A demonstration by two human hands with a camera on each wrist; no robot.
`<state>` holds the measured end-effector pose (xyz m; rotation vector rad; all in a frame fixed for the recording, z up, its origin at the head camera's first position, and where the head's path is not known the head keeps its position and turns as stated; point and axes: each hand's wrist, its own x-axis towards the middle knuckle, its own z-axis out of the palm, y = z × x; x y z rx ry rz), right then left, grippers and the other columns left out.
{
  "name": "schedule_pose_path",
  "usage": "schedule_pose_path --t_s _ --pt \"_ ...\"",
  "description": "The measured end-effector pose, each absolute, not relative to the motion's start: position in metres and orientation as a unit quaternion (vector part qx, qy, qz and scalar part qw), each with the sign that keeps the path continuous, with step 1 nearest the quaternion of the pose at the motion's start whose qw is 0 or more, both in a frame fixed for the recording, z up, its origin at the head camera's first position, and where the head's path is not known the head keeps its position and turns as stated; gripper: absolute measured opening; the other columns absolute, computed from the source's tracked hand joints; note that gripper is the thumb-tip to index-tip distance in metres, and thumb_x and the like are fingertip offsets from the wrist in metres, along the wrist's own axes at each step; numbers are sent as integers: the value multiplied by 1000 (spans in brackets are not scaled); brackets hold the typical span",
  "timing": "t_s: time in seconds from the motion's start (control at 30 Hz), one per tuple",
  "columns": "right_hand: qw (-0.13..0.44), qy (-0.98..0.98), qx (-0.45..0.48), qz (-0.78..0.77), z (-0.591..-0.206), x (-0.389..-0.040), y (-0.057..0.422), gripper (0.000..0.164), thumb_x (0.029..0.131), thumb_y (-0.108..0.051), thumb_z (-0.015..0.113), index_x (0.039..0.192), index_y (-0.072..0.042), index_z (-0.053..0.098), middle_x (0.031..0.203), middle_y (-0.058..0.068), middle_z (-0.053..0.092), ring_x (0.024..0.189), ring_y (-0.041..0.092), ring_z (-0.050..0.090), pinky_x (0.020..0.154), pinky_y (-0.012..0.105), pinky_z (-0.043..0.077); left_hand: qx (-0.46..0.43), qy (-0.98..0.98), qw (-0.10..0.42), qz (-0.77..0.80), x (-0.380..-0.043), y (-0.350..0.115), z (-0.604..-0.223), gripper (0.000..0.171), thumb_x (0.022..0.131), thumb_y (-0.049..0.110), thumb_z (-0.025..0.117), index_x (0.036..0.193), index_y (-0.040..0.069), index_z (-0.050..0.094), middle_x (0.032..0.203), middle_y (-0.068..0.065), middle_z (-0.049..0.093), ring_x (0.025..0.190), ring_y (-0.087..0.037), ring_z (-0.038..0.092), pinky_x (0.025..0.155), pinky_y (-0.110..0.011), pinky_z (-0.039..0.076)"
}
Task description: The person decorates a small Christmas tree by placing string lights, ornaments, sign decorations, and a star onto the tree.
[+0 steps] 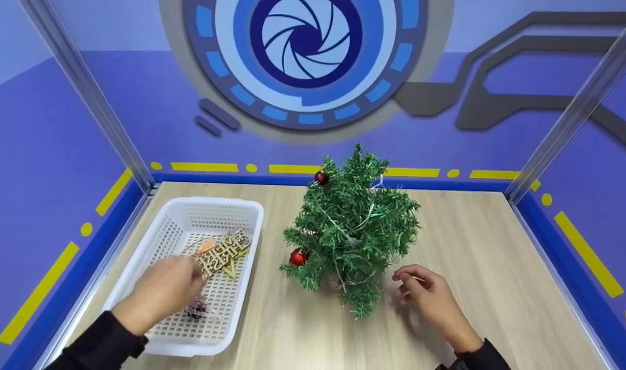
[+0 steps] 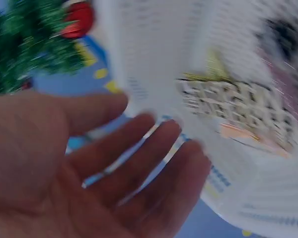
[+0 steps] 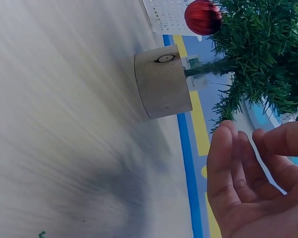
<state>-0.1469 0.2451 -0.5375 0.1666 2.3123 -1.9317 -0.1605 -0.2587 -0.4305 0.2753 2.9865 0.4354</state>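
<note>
A small artificial Christmas tree (image 1: 351, 231) stands on a round wooden base (image 3: 164, 82), with red baubles (image 1: 298, 257) on its left side and a thin string of lights among the branches. Over the white basket (image 1: 256, 221) hovers my left hand (image 1: 164, 288); its fingers are spread and loosely bent in the left wrist view, holding nothing. Inside lie a wooden letter sign (image 1: 223, 257), a yellow star-like piece (image 1: 231, 270) and a small dark ornament (image 1: 196, 310). My right hand (image 1: 428, 293) is by the tree's lower right branches, fingers loosely curled around nothing.
The wooden table (image 1: 472, 246) is bounded by a blue printed back wall (image 1: 138, 103) and side panels, with metal posts (image 1: 559, 118) at the corners. A bit of green needle (image 3: 41, 233) lies on the tabletop.
</note>
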Motion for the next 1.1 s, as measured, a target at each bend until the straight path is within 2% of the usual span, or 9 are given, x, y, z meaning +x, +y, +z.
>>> schedule_pose_path --t_s 0.07,0.13,0.3,0.5,0.57,0.73,0.9,1.1 --pt "61 764 54 -640 -537 -146 246 29 100 -22 59 119 -1 62 122 25 62 94 41 68 74 42 61 103 984 106 100 -162 -263 -440 16 83 16 72 68 18 66 67 1 64 58 -15 56 55 -35 50" --pt "57 764 54 -641 -536 -146 247 28 100 -22 59 119 -1 63 121 25 63 93 40 68 73 41 61 118 982 132 59 -163 -266 -450 15 77 11 75 68 14 64 68 -2 62 60 -19 56 55 -38 51" --pt "61 765 47 -639 -538 -145 245 29 100 -23 59 119 -1 62 118 26 63 93 42 68 73 40 61 136 982 131 -26 -164 -266 -463 13 72 2 74 77 5 62 77 -13 64 66 -27 59 57 -47 54" --pt "65 764 44 -641 -540 -144 244 27 101 -20 57 119 0 62 115 28 64 92 42 68 72 40 61 139 978 152 -28 -158 -264 -466 26 69 18 83 78 4 62 74 -12 62 65 -28 58 57 -48 53" --pt "63 764 48 -641 -541 -144 244 26 101 -18 57 118 0 62 113 28 64 91 41 68 71 40 61 143 978 146 -30 -156 -263 -468 32 69 25 85 76 5 61 72 -12 62 64 -28 58 58 -49 53" --pt "66 762 43 -643 -543 -144 243 27 101 -19 57 118 2 61 113 30 64 88 39 69 71 40 61 141 982 122 -31 -155 -259 -475 34 75 33 83 73 8 61 69 -8 62 62 -26 60 56 -45 54" --pt "66 763 40 -642 -547 -143 242 28 100 -20 57 117 2 62 111 30 64 84 35 70 70 40 61 149 983 96 -41 -156 -254 -479 27 75 26 82 75 6 64 70 -9 64 64 -27 61 59 -45 55" --pt "66 762 30 -643 -551 -140 242 26 101 -17 56 118 2 62 110 30 65 87 42 68 70 40 61 162 985 48 -37 -153 -249 -484 21 72 20 84 74 6 69 66 -7 65 59 -24 62 56 -42 56"
